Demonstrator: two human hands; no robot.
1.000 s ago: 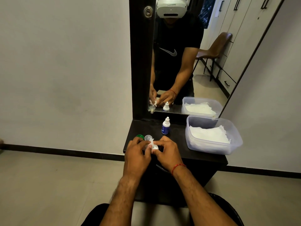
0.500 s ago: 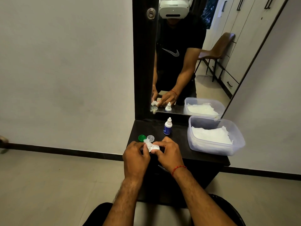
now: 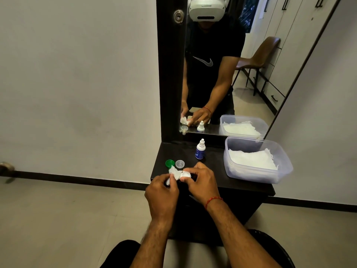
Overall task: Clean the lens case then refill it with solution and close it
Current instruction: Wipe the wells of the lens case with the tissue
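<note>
- The lens case is gripped by the right hand, in front of the solution bottle.
- A tissue is pinched against it by the left hand.

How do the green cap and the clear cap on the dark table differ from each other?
The green cap is solid in colour; the clear cap is see-through. The green cap lies to the left; the clear cap is nearer the small bottle. Both are round, alike in size, and lie side by side on the table.
</note>
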